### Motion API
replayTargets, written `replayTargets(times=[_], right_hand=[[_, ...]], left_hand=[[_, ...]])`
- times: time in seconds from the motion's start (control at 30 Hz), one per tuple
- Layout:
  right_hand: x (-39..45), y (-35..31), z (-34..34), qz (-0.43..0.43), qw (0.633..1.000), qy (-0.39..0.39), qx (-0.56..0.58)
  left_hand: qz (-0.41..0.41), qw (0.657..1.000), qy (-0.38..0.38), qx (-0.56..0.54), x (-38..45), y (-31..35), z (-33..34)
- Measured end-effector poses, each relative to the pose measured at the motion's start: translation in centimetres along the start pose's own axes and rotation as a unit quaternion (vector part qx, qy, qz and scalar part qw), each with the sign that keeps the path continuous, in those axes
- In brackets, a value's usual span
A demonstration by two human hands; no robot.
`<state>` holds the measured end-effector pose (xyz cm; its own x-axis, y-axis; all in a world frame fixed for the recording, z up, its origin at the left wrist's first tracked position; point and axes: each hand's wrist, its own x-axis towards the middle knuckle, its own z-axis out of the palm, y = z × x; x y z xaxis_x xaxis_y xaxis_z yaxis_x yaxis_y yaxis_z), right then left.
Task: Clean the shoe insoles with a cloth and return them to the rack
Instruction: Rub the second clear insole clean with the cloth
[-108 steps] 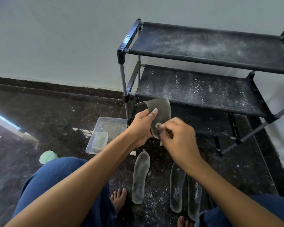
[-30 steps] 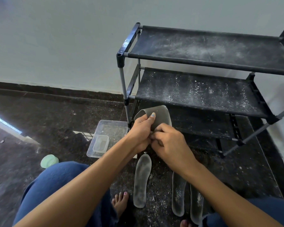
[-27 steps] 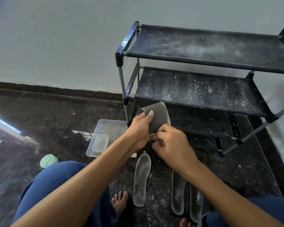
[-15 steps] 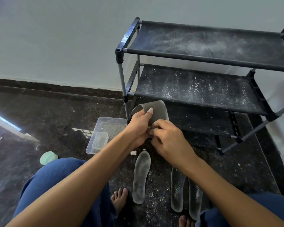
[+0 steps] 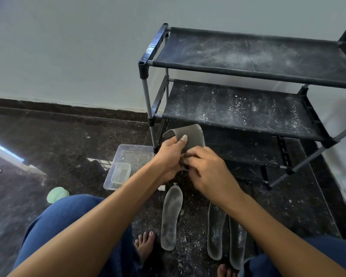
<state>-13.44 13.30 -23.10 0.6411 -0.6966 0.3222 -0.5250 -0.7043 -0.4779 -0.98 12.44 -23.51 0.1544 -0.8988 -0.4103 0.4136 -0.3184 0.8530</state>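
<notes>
Against the wall ahead of me stands the rack (image 5: 254, 108), its shelves dusted white and carrying no insoles yet. Below it, on the dark floor (image 5: 68, 140) between my knees, three dusty insoles lie with their long axes running from me toward the rack: one insole (image 5: 171, 216) near my left foot, a pair of insoles (image 5: 226, 232) side by side under my right forearm. A clear tray (image 5: 128, 162) sits by the rack's near left leg. The held insole (image 5: 192, 134) is up in front of the lowest shelf, bent over so its top curls away from me. My left hand (image 5: 168, 156) grips it, thumb pressed on its face; my right hand (image 5: 206, 168) is clenched on something at its lower end, probably the cloth, though I cannot see it clearly. The rack lies straight ahead of both hands, so shelving means reaching forward.
</notes>
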Motion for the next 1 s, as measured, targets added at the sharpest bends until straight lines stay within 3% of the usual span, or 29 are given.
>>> replayTargets(times=[0.23,0.33,0.47,0.6,0.73,0.87,1.0], right_hand=[[-0.3,1.1,-0.3,0.02,0.997,-0.03,-0.063],[-0.1,1.5,-0.8,0.058,0.992,0.015,-0.113],[0.3,1.6,-1.2,0.064,0.992,0.1,-0.033],[0.2,2.0,-0.9,0.071,0.995,0.073,-0.002],[-0.5,2.1,-1.1,0.137,0.989,0.051,0.036],[-0.3,2.0,-2.3,0.241,0.952,0.122,0.143],[0.5,2.0,-2.8,0.337,0.885,0.035,0.319]], left_hand=[[-0.01,1.0,0.004,-0.012,0.0,0.3,-0.5],[-0.001,1.0,0.004,-0.008,0.0,0.2,-0.4],[-0.004,0.999,-0.033,0.008,-0.1,-0.2,-0.2],[-0.006,0.998,-0.049,-0.025,-0.1,0.0,0.0],[0.009,0.999,-0.024,-0.034,0.1,0.3,-0.3],[0.01,0.999,-0.034,-0.025,0.1,0.1,-0.4],[-0.011,0.996,-0.069,-0.048,-0.1,-0.3,-0.2]])
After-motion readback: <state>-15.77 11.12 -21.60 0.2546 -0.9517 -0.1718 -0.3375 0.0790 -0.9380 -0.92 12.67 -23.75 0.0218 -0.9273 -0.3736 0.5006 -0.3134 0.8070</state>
